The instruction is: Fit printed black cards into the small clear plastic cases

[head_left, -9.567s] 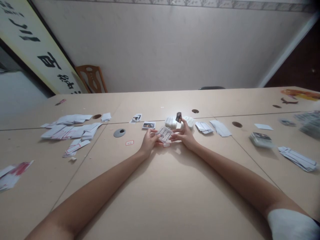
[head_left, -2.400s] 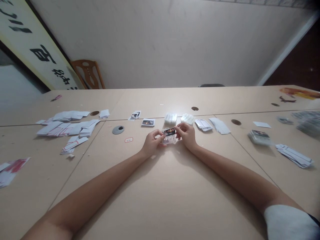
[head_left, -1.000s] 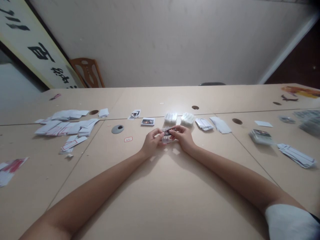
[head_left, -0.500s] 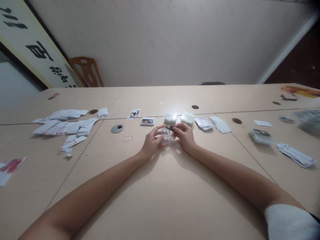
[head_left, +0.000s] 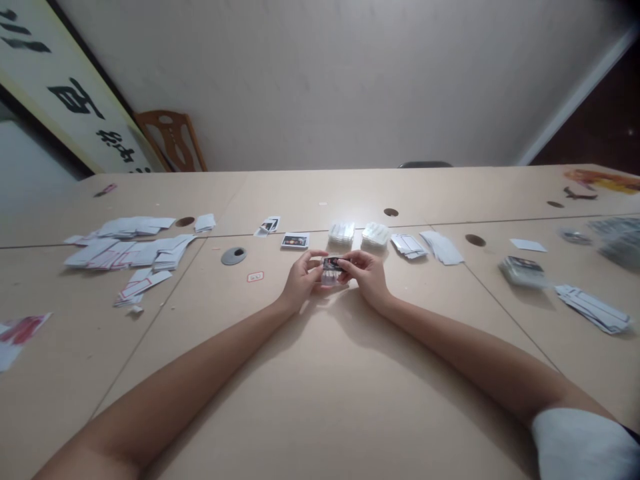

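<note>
Above the middle of the table, my left hand (head_left: 299,281) is closed on the left side of a small clear plastic case (head_left: 329,279). My right hand (head_left: 370,276) pinches a dark printed card (head_left: 331,264) between thumb and fingers. The card lies across the upper part of the case; whether it is inside or on top, I cannot tell. Just beyond my hands stand two stacks of clear plastic cases, a left stack (head_left: 341,234) and a right stack (head_left: 375,235). A stack of printed cards (head_left: 295,241) lies behind my left hand.
Piles of white paper slips (head_left: 133,255) cover the left side. More slips (head_left: 409,246) and white papers (head_left: 442,248) lie right of the stacks. Farther right are a case stack with a dark card (head_left: 523,271) and folded slips (head_left: 593,309). A grey cable-hole cover (head_left: 233,256) sits left of centre.
The dark card has come down and left over the clear case, now lying flatter with its printed face showing. My right hand moved slightly left with it.
</note>
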Motion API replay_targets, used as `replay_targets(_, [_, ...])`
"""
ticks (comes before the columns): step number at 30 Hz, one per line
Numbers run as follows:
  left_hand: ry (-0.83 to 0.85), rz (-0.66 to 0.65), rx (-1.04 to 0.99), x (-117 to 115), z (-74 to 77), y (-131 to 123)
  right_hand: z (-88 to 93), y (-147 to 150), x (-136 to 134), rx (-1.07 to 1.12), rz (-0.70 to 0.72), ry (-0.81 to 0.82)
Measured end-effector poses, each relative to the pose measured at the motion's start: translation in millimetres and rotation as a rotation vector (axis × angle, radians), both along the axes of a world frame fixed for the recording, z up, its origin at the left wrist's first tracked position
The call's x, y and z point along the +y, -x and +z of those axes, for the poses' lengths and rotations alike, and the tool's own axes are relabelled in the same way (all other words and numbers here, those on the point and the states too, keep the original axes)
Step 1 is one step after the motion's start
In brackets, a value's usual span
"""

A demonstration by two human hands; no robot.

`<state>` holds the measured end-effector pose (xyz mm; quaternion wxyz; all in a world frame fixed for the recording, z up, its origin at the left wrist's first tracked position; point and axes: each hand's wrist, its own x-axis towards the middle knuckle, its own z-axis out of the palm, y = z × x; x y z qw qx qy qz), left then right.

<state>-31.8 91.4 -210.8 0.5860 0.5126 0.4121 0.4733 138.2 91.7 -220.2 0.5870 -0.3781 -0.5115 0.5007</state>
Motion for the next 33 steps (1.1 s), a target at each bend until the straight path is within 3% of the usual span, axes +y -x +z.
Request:
replay_targets(8, [0.066, -0.055, -0.061, 4.3, 3.0, 1.9, 0.9, -1.0, 1.4, -0.084, -0.014, -0.011])
replay_targets(17, [0.033, -0.108, -0.076, 2.5, 4.9, 3.2, 3.4, -0.4, -1.5, -0.123, -0.048, -0.031])
replay_targets(33, [0.004, -0.111, -0.059, 6.4, -4.0, 5.1, 1.3, -0.6, -3.2, -0.198, -0.109, -0.092])
